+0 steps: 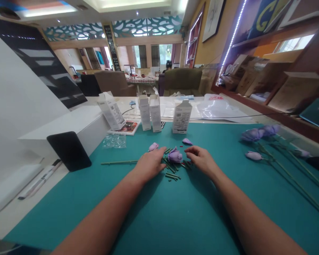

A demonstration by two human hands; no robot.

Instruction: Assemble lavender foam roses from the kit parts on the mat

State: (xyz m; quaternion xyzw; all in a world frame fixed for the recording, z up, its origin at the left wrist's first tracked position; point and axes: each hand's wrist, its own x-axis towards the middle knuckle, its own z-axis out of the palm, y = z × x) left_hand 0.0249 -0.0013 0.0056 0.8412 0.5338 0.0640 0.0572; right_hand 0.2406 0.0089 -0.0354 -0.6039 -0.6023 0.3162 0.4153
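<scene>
A purple flower head (174,155) lies on the teal mat (196,219) between my hands, among several short cut green stem pieces (172,176). My left hand (151,163) is beside it on the left, fingers apart, over the end of a long green stem (119,162). A pale purple bud (153,146) shows just behind that hand. My right hand (200,159) hovers to the right of the flower head, its thumb and fingers bent close together; anything between the fingertips is too small to make out. One loose purple petal (186,141) lies behind the flower head.
White boxes (182,117) stand along the mat's back edge. At the left are a black phone-like slab (69,150), clear plastic (114,141) and a pen (39,180). Purple flowers (252,134) with long stems lie at the right. Plastic bags (218,107) lie behind the mat.
</scene>
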